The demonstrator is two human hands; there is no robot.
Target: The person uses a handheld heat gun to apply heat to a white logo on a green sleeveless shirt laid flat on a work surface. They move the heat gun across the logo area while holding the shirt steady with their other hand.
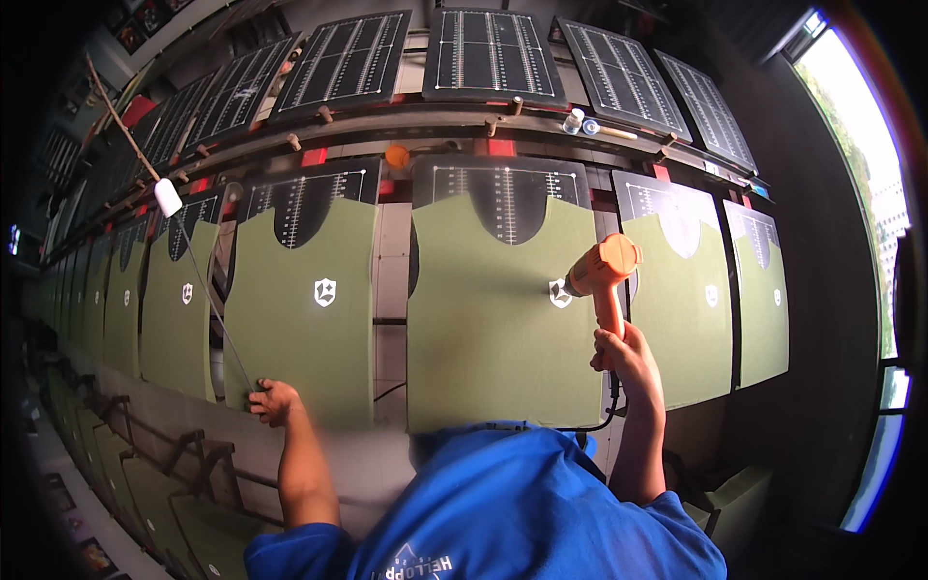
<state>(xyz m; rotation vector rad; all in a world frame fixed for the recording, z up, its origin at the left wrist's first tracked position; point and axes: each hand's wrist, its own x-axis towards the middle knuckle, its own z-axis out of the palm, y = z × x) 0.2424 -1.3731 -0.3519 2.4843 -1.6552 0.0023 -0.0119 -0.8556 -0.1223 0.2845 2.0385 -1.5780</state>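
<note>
My right hand [628,360] is wrapped round the handle of an orange heat gun [616,259]. Its nozzle points left, close to the white shield emblem [559,293] on an olive-green cut fabric panel [498,348]. That panel lies on a black board with white ruled marks. My left hand [275,401] is closed on the lower end of a thin line [208,295], a cord or rod, at the bottom corner of the neighbouring panel [290,358]. The line runs up to a white piece [167,198] joined to a brown stick [121,118].
More green panels [179,319] with white emblems line the row on both sides. Black ruled boards [495,58] stand across a rail [406,128]. A small bottle [573,121] and a roll of tape [591,127] sit there. The heat gun's black cable [611,411] hangs by my right wrist.
</note>
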